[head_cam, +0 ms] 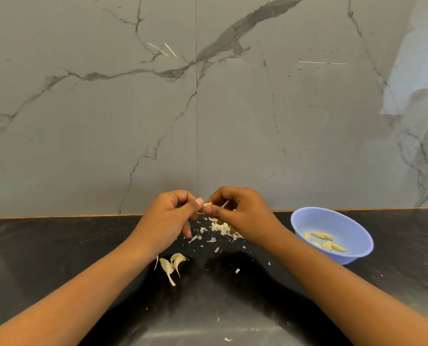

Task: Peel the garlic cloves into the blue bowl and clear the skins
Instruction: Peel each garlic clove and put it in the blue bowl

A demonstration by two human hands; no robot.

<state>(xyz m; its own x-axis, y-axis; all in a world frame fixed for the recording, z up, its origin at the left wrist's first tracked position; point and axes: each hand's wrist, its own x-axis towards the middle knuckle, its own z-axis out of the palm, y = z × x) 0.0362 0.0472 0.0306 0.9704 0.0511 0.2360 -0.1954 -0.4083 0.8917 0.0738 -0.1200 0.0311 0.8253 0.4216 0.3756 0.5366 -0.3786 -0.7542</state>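
Note:
My left hand (169, 217) and my right hand (241, 213) meet above the black counter, both pinching one small garlic clove (207, 204) between thumbs and fingertips; most of the clove is hidden. Below them lies a heap of white garlic skins (220, 227). Two unpeeled cloves (174, 264) lie on the counter under my left wrist. The blue bowl (332, 221) stands to the right of my right forearm and holds several peeled yellow cloves (326, 242).
The black counter (58, 258) ends at a grey marble wall (108, 121) close behind my hands. Small skin flakes (237, 270) are scattered toward the front, one scrap (227, 339) near the bottom edge.

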